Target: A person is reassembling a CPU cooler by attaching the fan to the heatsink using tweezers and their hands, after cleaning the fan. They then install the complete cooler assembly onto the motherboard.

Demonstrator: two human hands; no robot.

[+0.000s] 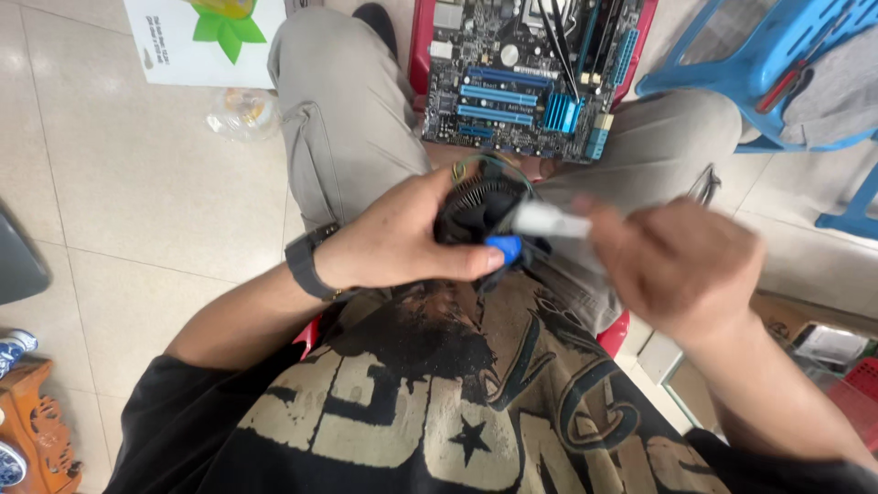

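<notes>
Currently the person sits with a motherboard (530,78) resting across the knees at the far side of the view, its socket area only partly in frame. The left hand (402,238) is wrapped around a black CPU cooler (480,210), fingers curled over its round body and thumb pressed along the near edge, holding it above the lap just near of the board. The right hand (681,265) is blurred; its fingers appear pinched on a small white tube (549,220), whose blue tip (505,248) touches or sits just beside the cooler's near side.

Progress, as judged: the cooler is off the board and in hand, and the tube is at it, so the work on the cooler looks to be under way rather than finished; the cooler is not yet seated on the board. Whether anything has come out of the tube cannot be told.

Cooler appearance: dark, round, radial fins visible at the top, thin coloured wires (494,165) looping from its far edge. Its underside is hidden.

Left wrist carries a dark watch (306,261).
</notes>
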